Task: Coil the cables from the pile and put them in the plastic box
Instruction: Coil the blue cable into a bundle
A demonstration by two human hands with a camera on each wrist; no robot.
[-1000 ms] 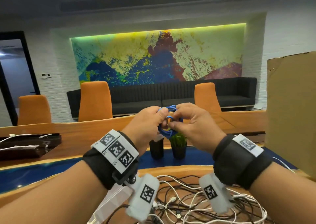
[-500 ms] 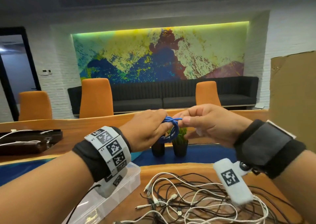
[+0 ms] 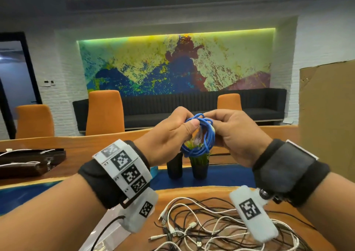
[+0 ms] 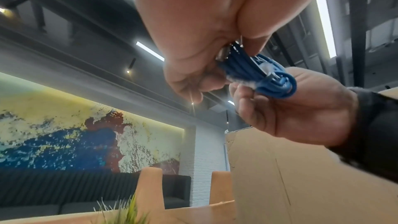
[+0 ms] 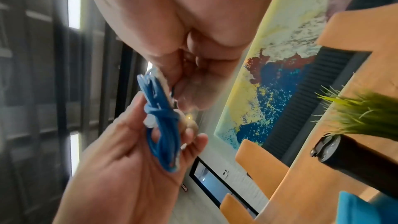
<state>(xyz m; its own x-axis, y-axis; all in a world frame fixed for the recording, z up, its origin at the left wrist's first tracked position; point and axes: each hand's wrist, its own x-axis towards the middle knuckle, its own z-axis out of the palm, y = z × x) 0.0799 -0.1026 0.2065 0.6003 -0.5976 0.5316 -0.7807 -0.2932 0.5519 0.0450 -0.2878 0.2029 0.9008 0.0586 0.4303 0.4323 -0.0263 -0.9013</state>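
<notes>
A blue cable (image 3: 199, 137) wound into a small coil hangs between both hands, raised above the table. My left hand (image 3: 172, 133) pinches its left side with the thumb on top. My right hand (image 3: 226, 128) grips the coil's top right with curled fingers. The left wrist view shows the blue coil (image 4: 260, 77) bunched between the two hands, and the right wrist view shows it (image 5: 161, 125) lying across the left fingers. A pile of white and black cables (image 3: 211, 227) lies on the table below. The clear plastic box (image 3: 107, 229) sits at lower left, mostly hidden by my left arm.
Two dark pots with a green plant (image 3: 197, 160) stand behind the hands on the wooden table (image 3: 80, 154). A cardboard sheet (image 3: 326, 126) rises at the right. A dark tray with white cables (image 3: 28, 160) sits far left. Orange chairs (image 3: 104, 112) and a sofa line the back.
The hands have turned the blue coil, so its loops now hang lower and face me. My right wrist has swung outward and back in.
</notes>
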